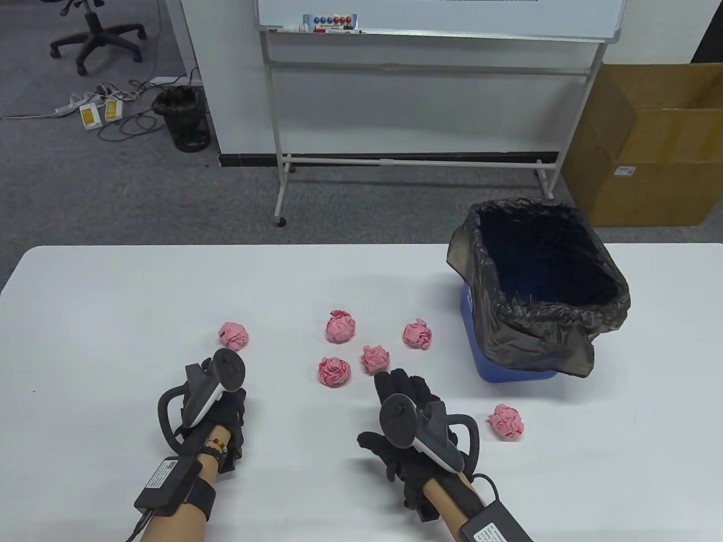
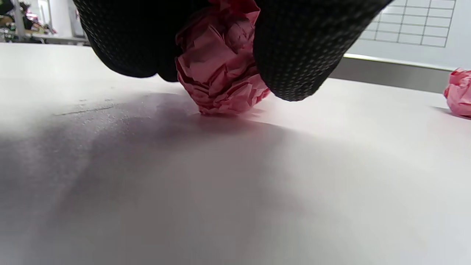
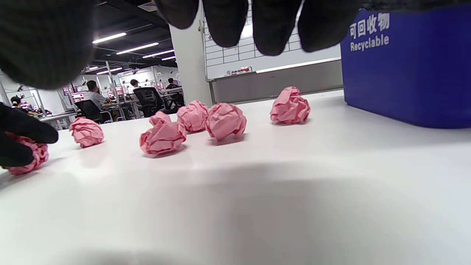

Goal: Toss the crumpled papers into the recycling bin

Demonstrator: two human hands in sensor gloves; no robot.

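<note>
Several pink crumpled paper balls lie on the white table [image 1: 113, 293]. The blue recycling bin [image 1: 508, 375] with a black liner [image 1: 542, 265] stands at the right. My left hand [image 1: 229, 403] grips one paper ball [image 2: 220, 70] between its fingers [image 2: 298, 62]. The ball still touches the table and is hidden under the hand in the table view. My right hand [image 1: 398, 387] is open and empty, fingers [image 3: 272, 25] spread above the table. It is just short of one ball [image 1: 376, 358], with another ball [image 1: 334, 371] to its left.
Other balls lie at the left [image 1: 234, 335], at the centre [image 1: 340, 327], near the bin [image 1: 417, 333] and right of my right hand [image 1: 506, 421]. The bin [image 3: 408, 73] reads "Recyclable". A whiteboard stand [image 1: 412, 161] and a cardboard box [image 1: 655, 147] are beyond the table.
</note>
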